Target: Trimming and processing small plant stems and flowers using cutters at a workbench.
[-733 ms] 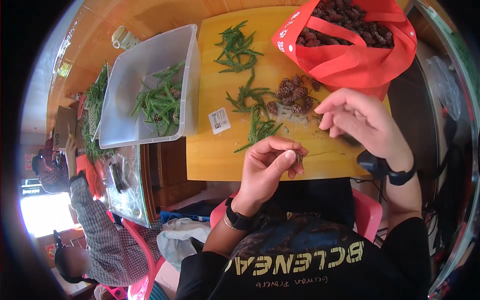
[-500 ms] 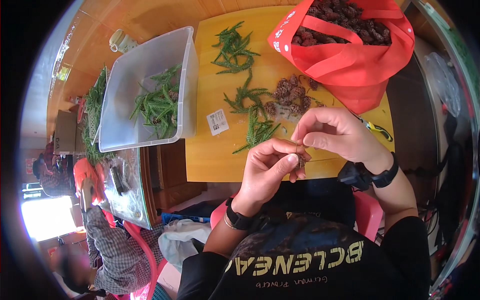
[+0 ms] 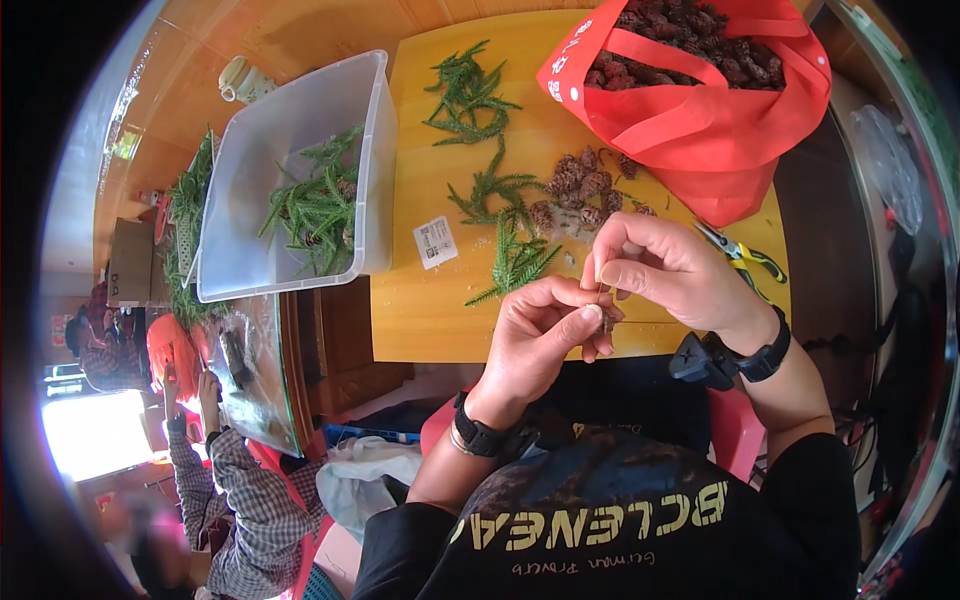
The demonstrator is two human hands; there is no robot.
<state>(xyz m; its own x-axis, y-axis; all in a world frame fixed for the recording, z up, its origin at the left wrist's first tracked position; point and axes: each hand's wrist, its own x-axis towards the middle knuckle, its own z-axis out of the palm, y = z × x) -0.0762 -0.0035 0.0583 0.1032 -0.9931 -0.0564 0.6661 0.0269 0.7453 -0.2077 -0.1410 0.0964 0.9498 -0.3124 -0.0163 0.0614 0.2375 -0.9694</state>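
My left hand [image 3: 540, 335] is closed over the near edge of the yellow table, pinching a small brown pine cone [image 3: 607, 322] that its fingers mostly hide. Just above it, my right hand [image 3: 662, 268] pinches a thin brown wire [image 3: 600, 289] rising from the cone. Beyond my hands lies a cluster of loose pine cones [image 3: 567, 180]. To the left of them are green artificial pine sprigs [image 3: 515, 262]. Pliers with yellow and black handles [image 3: 755, 258] rest to the right of my right hand.
A red bag [image 3: 700, 150] full of pine cones stands at the far right. On the left, a clear plastic bin [image 3: 376, 160] holds sprigs and cones. A white label [image 3: 435, 243] lies on the yellow table [image 3: 420, 325]. A co-worker's checked sleeve [image 3: 250, 490] shows at lower left.
My right hand has shifted slightly, its fingertips still on the wire close above the cone. At left, the co-worker's arms have reached forward to the red bag there.
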